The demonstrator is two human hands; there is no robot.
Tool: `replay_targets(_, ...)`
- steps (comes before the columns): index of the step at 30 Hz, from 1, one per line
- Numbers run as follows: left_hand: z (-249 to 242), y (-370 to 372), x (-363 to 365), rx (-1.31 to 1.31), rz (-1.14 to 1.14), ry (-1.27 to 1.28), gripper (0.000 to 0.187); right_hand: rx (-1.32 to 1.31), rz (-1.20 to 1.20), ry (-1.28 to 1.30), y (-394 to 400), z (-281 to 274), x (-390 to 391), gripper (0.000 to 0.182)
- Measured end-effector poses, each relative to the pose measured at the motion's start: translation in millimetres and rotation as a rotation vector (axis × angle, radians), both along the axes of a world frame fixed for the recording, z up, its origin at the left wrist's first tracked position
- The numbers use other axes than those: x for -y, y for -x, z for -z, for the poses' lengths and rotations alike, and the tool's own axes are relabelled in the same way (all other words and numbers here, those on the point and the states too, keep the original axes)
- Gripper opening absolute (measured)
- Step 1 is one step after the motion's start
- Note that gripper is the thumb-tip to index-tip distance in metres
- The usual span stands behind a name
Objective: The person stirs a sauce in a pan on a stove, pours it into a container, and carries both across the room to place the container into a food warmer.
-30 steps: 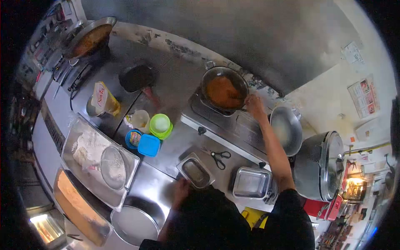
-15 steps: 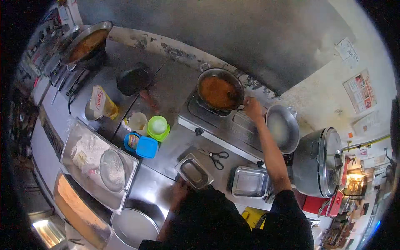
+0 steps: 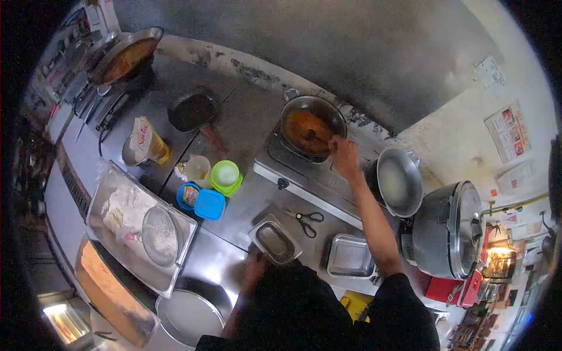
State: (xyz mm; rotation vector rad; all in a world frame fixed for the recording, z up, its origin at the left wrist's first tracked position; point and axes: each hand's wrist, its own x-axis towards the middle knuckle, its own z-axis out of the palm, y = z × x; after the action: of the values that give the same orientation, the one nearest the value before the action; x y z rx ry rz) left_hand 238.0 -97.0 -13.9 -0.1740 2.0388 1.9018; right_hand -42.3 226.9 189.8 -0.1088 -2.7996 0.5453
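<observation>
Head: right hand (image 3: pixel 345 157) outstretched, at wok (image 3: pixel 329 109).

right hand (image 3: pixel 344 154) forward (left hand (image 3: pixel 253 271) back)

Black scissors (image 3: pixel 302 217), blue tub (image 3: pixel 209 203) beside green tub (image 3: pixel 227 178), sieve (image 3: pixel 159 237) in a floury tray (image 3: pixel 134 258)

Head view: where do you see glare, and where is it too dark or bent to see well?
Head view: glare whitens part of the steel counter; head view: shadow dulls the left hand, and the black shirt shows little detail; head view: the lens bows the wall ledge and leaves the corners black.
</observation>
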Motion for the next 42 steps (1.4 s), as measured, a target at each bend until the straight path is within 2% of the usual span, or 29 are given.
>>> replay_targets(4, -13, 3, -3, -0.021, -0.004, 0.156, 0.036, 0.039, -0.081, -0.217, -9, -8, -14, 0.009)
replay_targets(7, -1, 2, -5, 0.013, -0.029, -0.008, 0.037, -0.050, -0.198, -0.195, 1, 27, -27, 0.009)
replay_targets(10, -26, 6, -5, 0.137, 0.008, 0.150, 0.036, 0.009, -0.049, -0.239, 21, 52, -21, 0.009)
replay_targets(13, -34, 10, -4, 0.256, 0.002, 0.014, 0.035, 0.013, -0.029, -0.291, 44, 61, -20, 0.010)
replay_targets(15, -20, 5, -7, -0.039, -0.086, 0.051, 0.034, 0.077, -0.017, -0.303, 70, 77, -30, 0.011)
replay_targets(16, -21, 6, -8, -0.076, -0.097, 0.049, 0.034, 0.108, -0.010, -0.309, 83, 93, -40, 0.011)
replay_targets(17, -23, 7, -10, -0.114, -0.108, 0.047, 0.033, -0.033, -0.042, -0.132, 96, 120, -58, 0.012)
replay_targets(18, -36, 8, -9, -0.040, -0.090, 0.023, 0.033, -0.141, -0.066, -0.011, 99, 120, -58, 0.012)
replay_targets(19, -28, 8, -8, -0.016, -0.078, 0.038, 0.032, -0.234, -0.088, 0.070, 102, 119, -60, 0.012)
replay_targets(20, -22, 8, -7, 0.008, -0.066, 0.052, 0.032, -0.184, -0.028, -0.024, 105, 116, -63, 0.013)
replay_targets(22, 17, 0, -6, -0.016, -0.048, 0.144, 0.032, -0.072, 0.099, -0.198, 93, 73, -41, 0.013)
replay_targets(25, -25, 9, -5, 0.047, 0.008, 0.237, 0.031, -0.218, 0.076, -0.226, 101, 79, -42, 0.014)
replay_targets(28, 19, 2, -4, -0.035, 0.001, 0.162, 0.031, 0.063, 0.098, -0.019, 110, 84, -40, 0.015)
replay_targets(31, 28, -2, -6, 0.011, -0.023, 0.180, 0.031, -0.122, -0.061, 0.061, 104, 101, -41, 0.015)
replay_targets(33, 5, 2, -7, 0.030, -0.022, 0.033, 0.031, -0.221, -0.105, 0.153, 106, 129, -53, 0.012)
replay_targets(35, -19, 9, -4, 0.121, 0.007, -0.025, 0.031, -0.203, -0.135, 0.064, 97, 128, -53, 0.011)
replay_targets(37, -31, 14, -3, 0.282, 0.065, 0.002, 0.030, -0.062, -0.154, -0.210, 75, 77, -34, 0.009)
replay_targets(40, -52, 20, -7, 0.201, 0.050, 0.117, 0.028, 0.138, -0.169, -0.072, 49, 30, -28, 0.009)
replay_targets(42, -3, 6, -7, 0.155, 0.005, 0.063, 0.028, 0.043, -0.165, -0.127, 35, 20, -33, 0.008)
